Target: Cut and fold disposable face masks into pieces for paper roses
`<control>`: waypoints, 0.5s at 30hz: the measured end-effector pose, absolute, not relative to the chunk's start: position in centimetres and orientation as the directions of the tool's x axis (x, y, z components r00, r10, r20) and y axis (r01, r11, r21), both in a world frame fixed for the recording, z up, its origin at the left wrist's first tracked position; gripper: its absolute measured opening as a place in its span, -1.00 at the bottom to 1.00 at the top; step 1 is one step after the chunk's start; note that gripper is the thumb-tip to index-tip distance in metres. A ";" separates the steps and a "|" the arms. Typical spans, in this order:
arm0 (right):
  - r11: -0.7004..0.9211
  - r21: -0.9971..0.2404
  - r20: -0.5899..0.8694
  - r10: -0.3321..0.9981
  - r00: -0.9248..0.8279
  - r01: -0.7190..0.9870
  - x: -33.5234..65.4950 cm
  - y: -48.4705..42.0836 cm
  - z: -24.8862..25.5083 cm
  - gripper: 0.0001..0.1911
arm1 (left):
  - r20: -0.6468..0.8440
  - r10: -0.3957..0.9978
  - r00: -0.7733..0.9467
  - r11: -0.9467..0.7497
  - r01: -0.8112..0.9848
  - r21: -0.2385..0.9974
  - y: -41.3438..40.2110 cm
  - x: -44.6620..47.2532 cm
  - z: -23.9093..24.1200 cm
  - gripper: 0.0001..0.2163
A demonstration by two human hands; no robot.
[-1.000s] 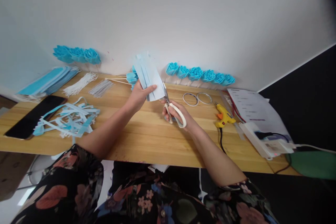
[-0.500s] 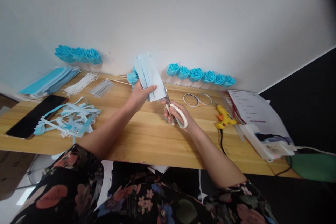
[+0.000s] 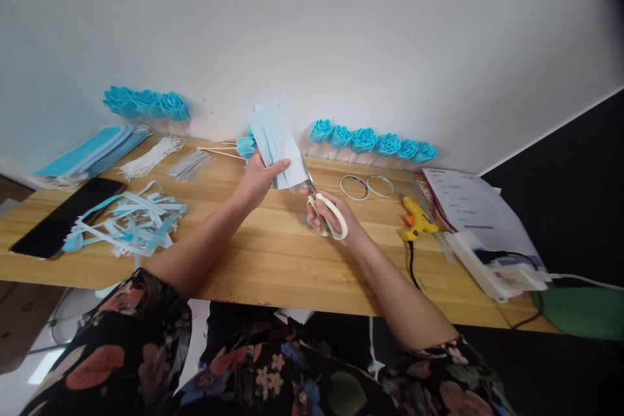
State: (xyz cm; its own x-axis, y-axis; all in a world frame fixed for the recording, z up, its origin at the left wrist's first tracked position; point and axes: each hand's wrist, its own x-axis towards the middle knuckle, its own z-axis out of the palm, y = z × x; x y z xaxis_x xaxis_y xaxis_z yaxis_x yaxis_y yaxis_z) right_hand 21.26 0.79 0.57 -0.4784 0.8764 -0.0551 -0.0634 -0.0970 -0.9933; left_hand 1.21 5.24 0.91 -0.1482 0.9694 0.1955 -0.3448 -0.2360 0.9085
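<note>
My left hand grips a light blue face mask by its lower edge and holds it upright above the wooden table. The mask's upper part is cut into strips. My right hand is closed in the white handles of a pair of scissors. The blades touch the mask's lower right edge.
Cut blue strips and a black phone lie at the left. A stack of masks, white ear loops and blue fabric roses line the wall. Two rings, a yellow glue gun, papers and a power strip sit right.
The scissors have closed in slightly on the mask's lower right edge. Both hands stay almost where they were.
</note>
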 end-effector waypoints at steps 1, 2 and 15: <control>-0.098 -0.993 -0.056 0.877 -0.477 -0.064 21.3 0.8 0.6 -0.30 | 0.194 0.969 -0.150 -0.236 -0.346 0.908 5.2 1.2 0.9 -0.42; -0.099 -0.993 -0.057 0.879 -0.473 -0.064 21.3 0.8 0.5 -0.30 | 0.193 0.969 -0.152 -0.235 -0.345 0.908 5.2 1.2 0.9 -0.42; -0.091 -0.993 -0.051 0.896 -0.442 -0.069 21.1 0.8 0.4 -0.30 | 0.193 0.970 -0.151 -0.234 -0.341 0.910 5.1 1.1 1.0 -0.43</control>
